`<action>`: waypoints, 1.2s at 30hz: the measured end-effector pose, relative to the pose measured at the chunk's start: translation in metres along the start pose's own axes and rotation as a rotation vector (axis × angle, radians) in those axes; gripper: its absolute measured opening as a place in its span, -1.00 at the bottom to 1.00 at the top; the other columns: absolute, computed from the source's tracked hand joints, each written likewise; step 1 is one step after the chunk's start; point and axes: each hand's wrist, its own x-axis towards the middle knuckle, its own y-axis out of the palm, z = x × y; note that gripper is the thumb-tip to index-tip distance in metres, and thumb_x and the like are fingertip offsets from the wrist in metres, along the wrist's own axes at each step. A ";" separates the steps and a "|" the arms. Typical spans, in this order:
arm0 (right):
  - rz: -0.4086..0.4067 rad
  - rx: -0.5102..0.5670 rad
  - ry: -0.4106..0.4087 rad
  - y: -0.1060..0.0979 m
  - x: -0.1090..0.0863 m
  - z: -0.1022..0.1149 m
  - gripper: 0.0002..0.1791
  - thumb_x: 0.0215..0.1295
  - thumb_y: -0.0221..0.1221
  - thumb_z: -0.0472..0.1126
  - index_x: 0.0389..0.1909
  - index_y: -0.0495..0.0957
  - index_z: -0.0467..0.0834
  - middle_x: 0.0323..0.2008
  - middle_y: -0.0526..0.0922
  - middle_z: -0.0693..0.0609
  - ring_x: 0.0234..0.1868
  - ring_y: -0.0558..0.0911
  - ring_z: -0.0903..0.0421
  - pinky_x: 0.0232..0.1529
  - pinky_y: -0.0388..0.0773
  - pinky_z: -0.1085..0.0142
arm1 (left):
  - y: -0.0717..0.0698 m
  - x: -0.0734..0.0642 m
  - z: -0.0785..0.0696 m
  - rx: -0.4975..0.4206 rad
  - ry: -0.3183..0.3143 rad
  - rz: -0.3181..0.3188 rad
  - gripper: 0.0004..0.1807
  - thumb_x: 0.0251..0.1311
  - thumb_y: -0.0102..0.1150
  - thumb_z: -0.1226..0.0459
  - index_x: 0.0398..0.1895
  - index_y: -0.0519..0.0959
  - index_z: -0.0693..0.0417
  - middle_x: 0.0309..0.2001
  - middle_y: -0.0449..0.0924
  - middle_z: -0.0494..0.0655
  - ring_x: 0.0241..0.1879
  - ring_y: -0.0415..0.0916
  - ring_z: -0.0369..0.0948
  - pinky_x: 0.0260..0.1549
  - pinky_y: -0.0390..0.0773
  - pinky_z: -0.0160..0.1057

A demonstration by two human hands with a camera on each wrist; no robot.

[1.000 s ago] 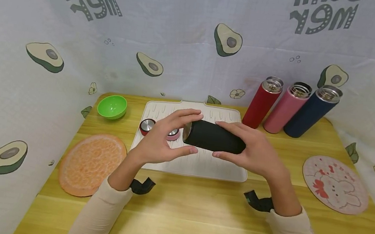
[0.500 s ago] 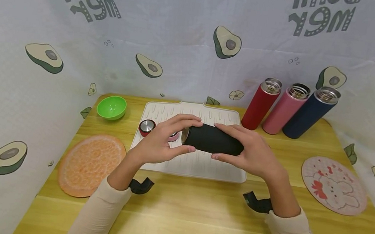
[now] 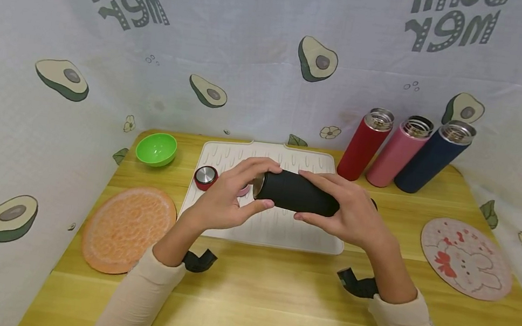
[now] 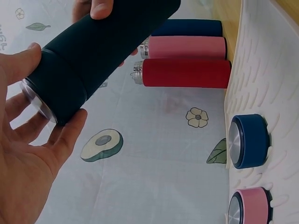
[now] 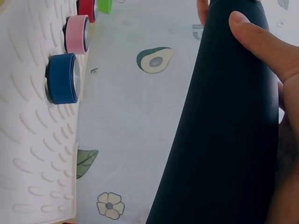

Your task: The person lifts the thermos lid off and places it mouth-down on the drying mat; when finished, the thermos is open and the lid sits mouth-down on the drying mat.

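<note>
A black thermos bottle [image 3: 303, 192] is held lying sideways above the white ridged mat [image 3: 281, 233]. My right hand [image 3: 353, 207] grips its body, thumb on the near side and fingers over the far side. My left hand [image 3: 230, 194] curls its thumb and fingers around the end with the black lid [image 4: 56, 91], whose silver top faces the palm. A thin seam runs between lid and body in the left wrist view. On the mat sit a red lid [image 3: 205, 176], a pink lid [image 5: 77, 34] and a blue lid [image 5: 63, 79]; my left hand hides the blue one in the head view.
Red [image 3: 363, 148], pink [image 3: 396, 155] and navy [image 3: 432, 159] bottles stand lidless at the back right. A green bowl [image 3: 156, 149] sits at the back left. An orange round mat [image 3: 129, 229] lies left, a bunny mat [image 3: 466, 259] right. Printed cloth hangs behind.
Both hands keep their hold on the black bottle, with only small shifts. The bottle's dark far end now peeks out past my right hand in the head view.
</note>
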 end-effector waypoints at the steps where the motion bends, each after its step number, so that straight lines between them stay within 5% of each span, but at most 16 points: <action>1: -0.003 -0.003 -0.003 0.000 0.000 0.000 -0.08 -0.12 0.64 0.05 0.38 0.54 0.09 0.09 0.70 0.00 -0.11 0.67 0.10 -0.26 0.70 0.20 | 0.000 0.000 0.000 0.000 0.000 -0.004 -0.42 0.28 0.42 0.23 0.34 0.47 -0.06 0.35 0.44 -0.13 0.28 0.46 -0.22 0.14 0.61 -0.20; 18: -0.056 -0.067 -0.041 0.009 0.001 -0.001 -0.10 -0.06 0.59 0.14 0.38 0.54 0.05 0.09 0.71 -0.08 -0.03 0.71 -0.02 -0.15 0.74 0.08 | 0.003 -0.001 -0.001 -0.014 -0.082 -0.083 -0.45 0.27 0.43 0.20 0.31 0.51 -0.08 0.32 0.52 -0.16 0.13 0.57 -0.23 -0.04 0.74 -0.21; 24: -0.089 -0.113 -0.066 0.013 0.002 -0.002 -0.12 0.17 0.21 0.52 0.37 0.55 0.05 0.08 0.71 -0.10 -0.04 0.69 -0.06 -0.15 0.73 0.05 | 0.004 -0.001 -0.002 -0.016 -0.170 -0.086 -0.44 0.29 0.41 0.16 0.34 0.49 -0.10 0.19 0.59 -0.15 -0.10 0.64 -0.20 -0.20 0.78 -0.13; 29: -0.122 -0.158 -0.109 0.019 0.004 -0.002 -0.10 0.24 0.01 0.57 0.36 0.56 0.01 0.06 0.71 -0.13 -0.04 0.69 -0.10 -0.15 0.72 0.02 | 0.000 -0.001 -0.003 -0.079 -0.288 -0.088 -0.44 0.29 0.42 0.15 0.34 0.51 -0.16 0.03 0.64 -0.05 -0.16 0.73 -0.18 -0.10 0.77 -0.14; 36: -0.154 -0.212 -0.153 0.025 0.006 -0.002 -0.15 0.02 0.53 0.22 0.35 0.57 0.01 0.06 0.71 -0.15 -0.01 0.69 -0.12 -0.12 0.71 0.01 | -0.002 0.000 -0.003 -0.179 -0.414 -0.109 -0.49 0.29 0.41 0.15 0.30 0.55 -0.21 0.11 0.64 -0.03 -0.03 0.75 -0.09 -0.06 0.77 -0.13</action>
